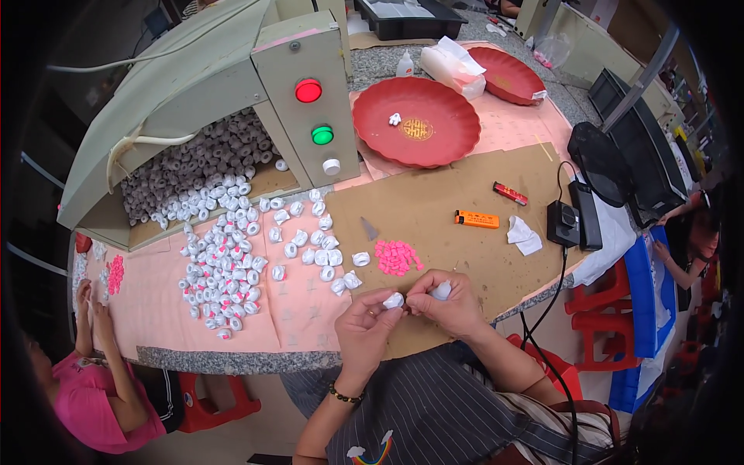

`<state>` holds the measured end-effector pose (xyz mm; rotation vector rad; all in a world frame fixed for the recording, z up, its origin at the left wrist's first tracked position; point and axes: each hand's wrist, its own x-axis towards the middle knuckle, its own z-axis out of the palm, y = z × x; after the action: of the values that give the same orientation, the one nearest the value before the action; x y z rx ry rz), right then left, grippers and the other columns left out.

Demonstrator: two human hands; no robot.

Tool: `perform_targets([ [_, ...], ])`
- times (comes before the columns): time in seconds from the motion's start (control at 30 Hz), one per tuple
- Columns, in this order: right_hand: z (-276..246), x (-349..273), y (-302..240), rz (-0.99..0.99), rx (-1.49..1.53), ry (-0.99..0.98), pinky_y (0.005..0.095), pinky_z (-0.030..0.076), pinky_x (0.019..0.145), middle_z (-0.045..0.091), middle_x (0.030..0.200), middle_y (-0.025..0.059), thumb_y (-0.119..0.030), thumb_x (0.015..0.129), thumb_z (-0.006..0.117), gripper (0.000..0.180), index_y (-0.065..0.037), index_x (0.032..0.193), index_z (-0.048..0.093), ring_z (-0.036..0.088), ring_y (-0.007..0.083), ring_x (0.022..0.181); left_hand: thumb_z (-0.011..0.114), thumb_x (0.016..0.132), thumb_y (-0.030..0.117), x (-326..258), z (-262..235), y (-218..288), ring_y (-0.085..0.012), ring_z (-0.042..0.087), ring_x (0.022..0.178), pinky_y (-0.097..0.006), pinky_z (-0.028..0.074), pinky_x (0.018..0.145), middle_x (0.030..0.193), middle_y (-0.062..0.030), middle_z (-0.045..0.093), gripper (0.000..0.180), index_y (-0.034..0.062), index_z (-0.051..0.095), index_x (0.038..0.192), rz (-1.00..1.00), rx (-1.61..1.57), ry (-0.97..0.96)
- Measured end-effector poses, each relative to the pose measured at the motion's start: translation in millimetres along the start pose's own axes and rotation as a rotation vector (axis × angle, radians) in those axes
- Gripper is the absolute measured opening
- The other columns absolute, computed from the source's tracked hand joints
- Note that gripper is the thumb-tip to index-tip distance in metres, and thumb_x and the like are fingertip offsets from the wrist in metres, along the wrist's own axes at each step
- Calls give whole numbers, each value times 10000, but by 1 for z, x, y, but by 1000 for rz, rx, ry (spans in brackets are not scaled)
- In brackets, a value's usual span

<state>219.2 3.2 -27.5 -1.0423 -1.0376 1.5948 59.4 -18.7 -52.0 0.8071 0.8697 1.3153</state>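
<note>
My left hand pinches a small white rounded piece between thumb and fingers, above the front of the brown cardboard. Close on its right, my right hand is closed around a small whitish object, whose kind I cannot make out. Its thumb and forefinger tips come up to the white piece. Just beyond both hands lies a pile of small bright pink pieces. Several loose white rounded pieces are scattered left of the pile, and a small grey pointed blade rests behind it.
A large heap of white pieces spreads before a grey machine with a filled opening. Red scalloped trays stand behind the cardboard. An orange box cutter-like item and black power adapter lie right. Another person works at left.
</note>
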Motion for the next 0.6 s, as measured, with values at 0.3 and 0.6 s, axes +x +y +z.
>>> perform_targets([
  [0.3,-9,-1,9,61,282,-52,232,514,618,668,778,121,42,812,651,79,48,885,621,651,146,694,587,846,-101,-1,1,-1,-187,654,865,-295,558,799,993,-167,640,260,-95,548,1103,-23,-75,-9],
  [0.6,-5,-7,4,-49,45,-30,226,518,663,678,818,98,29,809,670,145,40,949,637,644,113,738,602,838,-104,-3,-1,-1,-178,650,893,-276,552,802,1009,-152,642,267,-84,557,1101,-17,36,-85],
])
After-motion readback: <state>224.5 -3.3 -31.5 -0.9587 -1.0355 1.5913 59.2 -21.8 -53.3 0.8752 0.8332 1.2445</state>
